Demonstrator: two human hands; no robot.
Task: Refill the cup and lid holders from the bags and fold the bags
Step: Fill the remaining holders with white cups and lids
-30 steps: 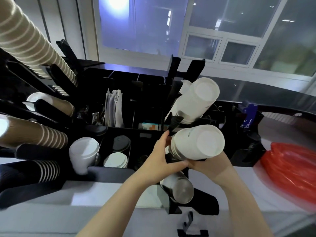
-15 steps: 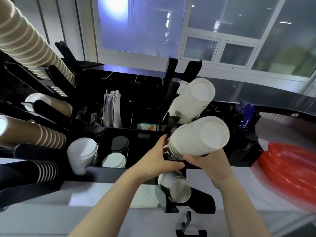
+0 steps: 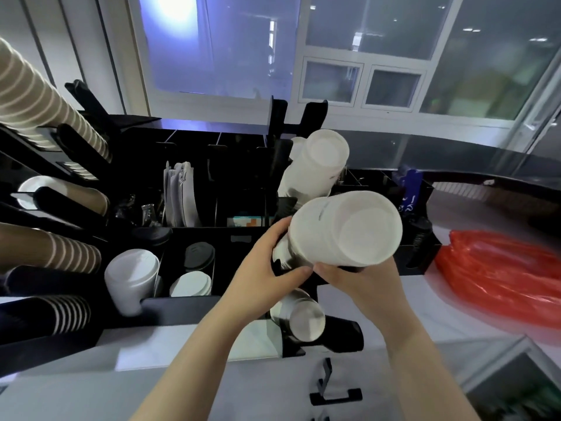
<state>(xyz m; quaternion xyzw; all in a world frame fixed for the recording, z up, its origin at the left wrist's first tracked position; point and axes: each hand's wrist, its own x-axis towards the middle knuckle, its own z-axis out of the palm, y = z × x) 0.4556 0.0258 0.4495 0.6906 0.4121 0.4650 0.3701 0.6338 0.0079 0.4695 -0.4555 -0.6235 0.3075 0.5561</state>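
both hands close round the white cup stack over the tabletop: right hand grip under its near end, left hand by the black holder. slide it in straight, along the slot, clear of the upper stack behind.

A small black stand sits on the white counter below windows.

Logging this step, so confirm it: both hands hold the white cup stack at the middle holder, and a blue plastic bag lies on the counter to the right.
One detail is wrong: the plastic bag on the counter to the right is red, not blue, as the head view shows. The rest stands: the left hand and right hand both hold the white cup stack at the middle holder.
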